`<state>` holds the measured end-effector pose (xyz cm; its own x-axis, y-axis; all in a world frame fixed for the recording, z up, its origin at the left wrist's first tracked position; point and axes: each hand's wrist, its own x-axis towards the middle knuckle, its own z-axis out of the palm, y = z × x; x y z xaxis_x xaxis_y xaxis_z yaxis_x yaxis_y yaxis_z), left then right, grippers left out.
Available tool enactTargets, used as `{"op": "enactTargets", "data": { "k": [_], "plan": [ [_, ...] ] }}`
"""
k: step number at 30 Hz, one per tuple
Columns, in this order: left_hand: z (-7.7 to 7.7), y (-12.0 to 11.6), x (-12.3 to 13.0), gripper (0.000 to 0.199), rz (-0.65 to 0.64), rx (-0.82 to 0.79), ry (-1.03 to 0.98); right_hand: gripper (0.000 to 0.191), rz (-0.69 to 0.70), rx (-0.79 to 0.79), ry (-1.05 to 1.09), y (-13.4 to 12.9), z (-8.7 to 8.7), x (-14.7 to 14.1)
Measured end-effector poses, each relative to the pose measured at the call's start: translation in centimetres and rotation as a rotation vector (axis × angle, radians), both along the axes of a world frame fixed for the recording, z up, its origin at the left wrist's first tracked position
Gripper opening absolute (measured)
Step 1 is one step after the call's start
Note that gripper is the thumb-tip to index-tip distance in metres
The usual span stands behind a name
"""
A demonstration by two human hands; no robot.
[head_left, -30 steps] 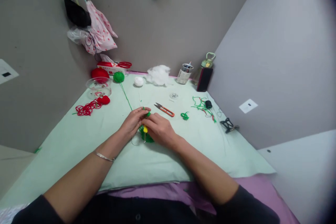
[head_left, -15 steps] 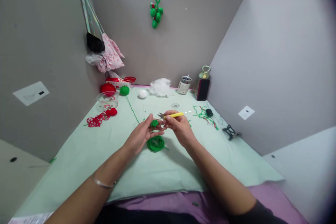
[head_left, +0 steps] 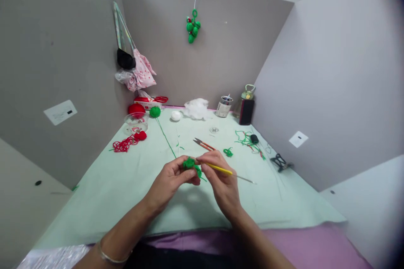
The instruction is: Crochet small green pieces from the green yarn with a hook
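Observation:
My left hand (head_left: pixel 172 178) pinches a small green yarn piece (head_left: pixel 189 163), with loose green strands hanging down in front of its fingers. In my right hand (head_left: pixel 222 178) is a yellow-handled crochet hook (head_left: pixel 219 169), held like a pen. Its inner tip is at the green piece, partly hidden by fingers, and the other metal end points out to the right. Just beyond my right hand lie thread snips (head_left: pixel 203 143) with reddish handles. A strand of yarn (head_left: pixel 166 136) runs from the green yarn ball (head_left: pixel 155 112) toward my left hand.
Red yarn (head_left: pixel 124 144) and clear plastic bowls (head_left: pixel 136 124) are at left. White stuffing (head_left: pixel 197 108), a tin can (head_left: pixel 224 106) and a bottle (head_left: pixel 248 92) stand along the back. Green scraps (head_left: pixel 227 151), a black spool (head_left: pixel 254 139) and a black stand (head_left: pixel 280 162) lie right.
The green coil that lay on the table below my hands no longer shows there; more green yarn is in my left hand. The hook has tilted downward to the right. The snips now show uncovered.

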<state>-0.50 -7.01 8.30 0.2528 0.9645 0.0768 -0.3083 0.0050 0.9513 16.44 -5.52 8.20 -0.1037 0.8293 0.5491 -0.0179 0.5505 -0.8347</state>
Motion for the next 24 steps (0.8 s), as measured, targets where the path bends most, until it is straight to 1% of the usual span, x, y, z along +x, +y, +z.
{"op": "enactTargets", "data": {
  "k": [2,5,7,9,12,15,20,22,24],
  "plan": [
    [-0.3,-0.1,0.1,0.023,-0.015,-0.02,-0.012,0.016,0.006,-0.012,-0.015,-0.1,-0.5,0.2],
    [-0.6,0.0,0.2,0.033,-0.071,-0.06,-0.04,0.016,0.009,-0.027,-0.034,0.1,-1.0,0.7],
    [-0.7,0.2,0.3,0.038,-0.075,-0.057,-0.048,0.017,0.013,-0.03,-0.051,0.2,-1.1,1.0],
    [-0.8,0.5,0.5,0.036,-0.023,-0.032,-0.011,0.019,0.007,-0.021,-0.06,0.0,-1.1,1.2],
    [-1.0,0.7,0.8,0.026,0.072,-0.029,0.035,0.022,-0.031,0.009,-0.051,-0.2,-1.1,1.1],
    [-1.5,0.6,1.1,0.026,0.099,-0.047,0.009,0.021,-0.033,-0.018,-0.038,-0.4,-1.3,0.9],
    [-1.8,0.3,1.1,0.037,0.09,-0.076,-0.059,0.011,0.057,-0.153,0.039,-0.3,-1.6,0.3],
    [-1.7,0.3,0.9,0.037,0.055,-0.088,-0.047,0.005,0.078,-0.272,0.101,-0.1,-1.6,0.2],
    [-1.5,0.3,0.4,0.034,0.026,-0.089,-0.029,0.012,0.141,-0.441,0.226,0.2,-1.6,0.3]
  ]
}}
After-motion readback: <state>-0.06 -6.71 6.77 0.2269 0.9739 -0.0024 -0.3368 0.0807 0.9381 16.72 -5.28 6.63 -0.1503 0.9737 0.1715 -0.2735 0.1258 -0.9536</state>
